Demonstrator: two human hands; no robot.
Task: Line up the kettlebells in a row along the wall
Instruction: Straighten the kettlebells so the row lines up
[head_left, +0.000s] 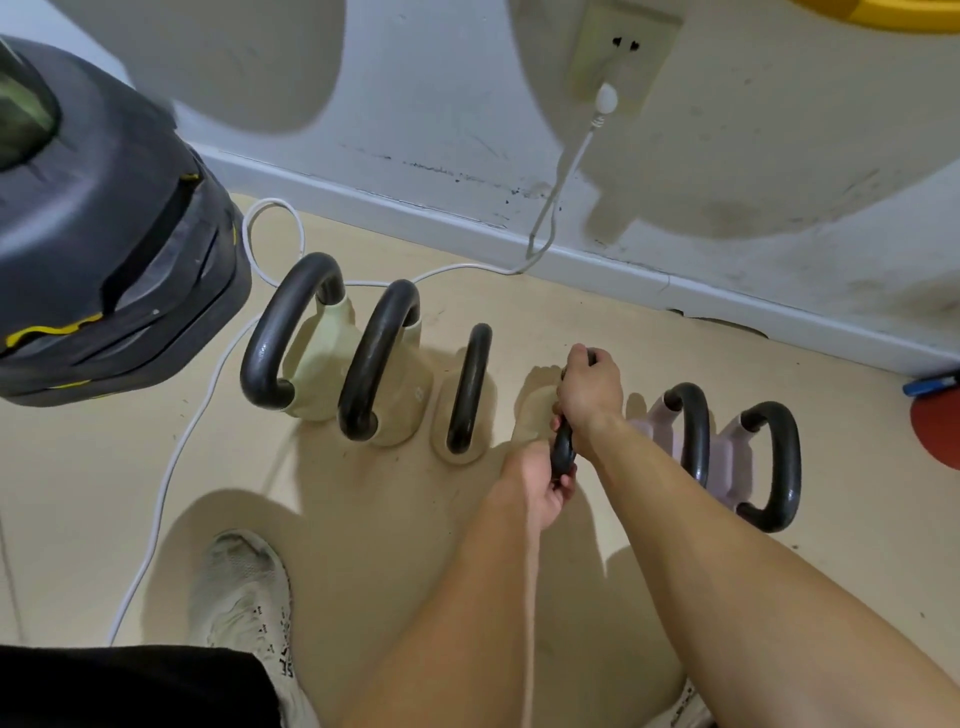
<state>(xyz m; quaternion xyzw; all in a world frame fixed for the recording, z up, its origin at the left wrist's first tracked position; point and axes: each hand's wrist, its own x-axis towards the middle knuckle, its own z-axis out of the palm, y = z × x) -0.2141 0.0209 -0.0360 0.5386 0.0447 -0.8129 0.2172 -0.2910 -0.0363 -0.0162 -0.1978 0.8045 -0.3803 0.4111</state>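
Both forearms are stretched forward and down over the floor (363, 519). The right hand (592, 392) is closed over the far part of a black handle (562, 447), knuckles up, while the left hand (537, 483) is wrapped round its near end; the fingers (563, 480) of both are curled tight on the bar. The handle belongs to the fourth kettlebell (535, 400), whose beige body is almost wholly hidden beneath the hands and blends with the floor, so whether it is resting or lifted cannot be told. It lies between three beige kettlebells (384, 374) to its left and two pink kettlebells (727, 452) to its right, all in a row near the wall (415, 130). A white cable (171, 483) runs from the socket (621, 52) behind the row. A shoe (244, 592) is seen below; the second shoe is cut off.
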